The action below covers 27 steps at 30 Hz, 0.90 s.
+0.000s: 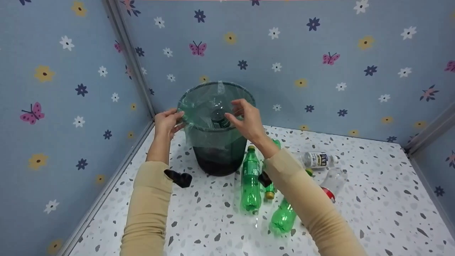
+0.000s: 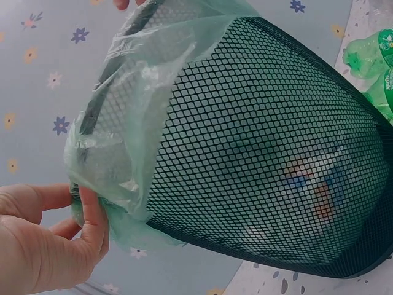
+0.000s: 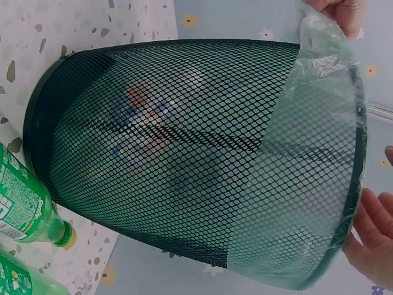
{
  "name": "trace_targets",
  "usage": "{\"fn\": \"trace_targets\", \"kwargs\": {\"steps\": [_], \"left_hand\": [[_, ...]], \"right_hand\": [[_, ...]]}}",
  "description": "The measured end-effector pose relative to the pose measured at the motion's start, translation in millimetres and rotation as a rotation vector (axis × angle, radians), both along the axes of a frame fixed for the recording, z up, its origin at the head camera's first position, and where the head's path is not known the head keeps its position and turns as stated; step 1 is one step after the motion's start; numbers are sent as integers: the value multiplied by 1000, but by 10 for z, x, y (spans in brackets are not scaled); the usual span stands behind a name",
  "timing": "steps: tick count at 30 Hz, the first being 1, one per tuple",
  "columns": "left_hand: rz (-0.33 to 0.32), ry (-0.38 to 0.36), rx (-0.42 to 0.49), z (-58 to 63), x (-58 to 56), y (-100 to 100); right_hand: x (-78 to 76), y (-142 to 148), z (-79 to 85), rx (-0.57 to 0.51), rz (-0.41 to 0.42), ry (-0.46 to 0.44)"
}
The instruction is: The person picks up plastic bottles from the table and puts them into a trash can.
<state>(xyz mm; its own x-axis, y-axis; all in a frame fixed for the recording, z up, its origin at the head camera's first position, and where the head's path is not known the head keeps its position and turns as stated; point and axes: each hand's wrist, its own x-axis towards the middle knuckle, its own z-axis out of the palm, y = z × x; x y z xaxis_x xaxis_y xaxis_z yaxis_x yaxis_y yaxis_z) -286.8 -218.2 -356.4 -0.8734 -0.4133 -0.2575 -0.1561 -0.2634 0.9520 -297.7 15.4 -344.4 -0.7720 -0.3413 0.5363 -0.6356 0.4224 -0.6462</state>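
Note:
A black mesh waste bin stands upright, lined with a thin, see-through green bin liner folded down over its rim. My left hand is at the left side of the rim, and in the left wrist view its thumb and fingers pinch the liner there. Over the right side of the rim is my right hand, thumb and fingers apart and holding nothing. In the right wrist view its fingers are right beside the lined rim. Inside the bin, a clear bottle shows between the hands.
Right of the bin lie a green bottle, another green bottle partly under my right sleeve, and clear bottles, one with a label. Patterned wall panels stand behind and at both sides of the speckled tabletop.

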Motion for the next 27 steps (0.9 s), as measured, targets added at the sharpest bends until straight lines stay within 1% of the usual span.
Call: {"fn": "trace_targets", "kwargs": {"steps": [3, 5, 12, 17, 19, 20, 23, 24, 26, 27], "left_hand": [[-9, 4, 7, -1, 6, -2], [-14, 6, 8, 5, 15, -3], [-6, -2, -12, 20, 7, -13], [-4, -16, -13, 17, -3, -10], [-2, -26, -12, -5, -33, -18], [-2, -28, -13, -36, -63, -34], [-32, -12, 51, -119, -137, -100], [-40, 33, 95, -356, -328, -222], [-45, 47, 106, -516, -466, -303], [-48, 56, 107, -561, -504, -321]], "right_hand": [[31, 52, -12, -37, 17, 46], [55, 94, -17, -57, 21, 60], [161, 288, -36, -86, 7, 48], [230, 495, -103, -69, 10, 42], [256, 588, -133, -60, 8, 43], [269, 637, -148, -55, 5, 41], [305, 786, -191, -34, -14, 29], [316, 836, -206, -25, -24, 25], [336, 939, -245, -6, -42, 14], [345, 989, -264, 4, -51, 12]]}}
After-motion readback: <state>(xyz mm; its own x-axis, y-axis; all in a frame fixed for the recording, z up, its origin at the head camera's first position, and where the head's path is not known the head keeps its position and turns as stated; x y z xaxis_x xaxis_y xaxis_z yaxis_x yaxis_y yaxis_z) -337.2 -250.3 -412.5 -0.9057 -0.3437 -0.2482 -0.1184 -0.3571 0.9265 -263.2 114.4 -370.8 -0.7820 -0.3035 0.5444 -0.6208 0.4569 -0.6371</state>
